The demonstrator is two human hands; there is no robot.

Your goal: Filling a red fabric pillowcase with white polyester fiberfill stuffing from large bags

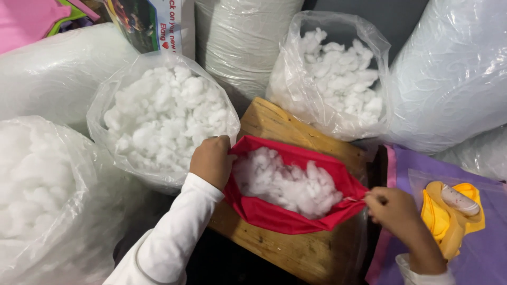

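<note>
while two hands (212,161) open one cover (274,216)

your left hand (212,160) gripped one edge of the red fabric cover (285,219), and your right hand (392,208) pinched the opposite corner, holding it open over the wooden bench (296,253). white stuffing (288,184) filled the cover. clear bags of stuffing (163,119) stood just beside it.
</note>
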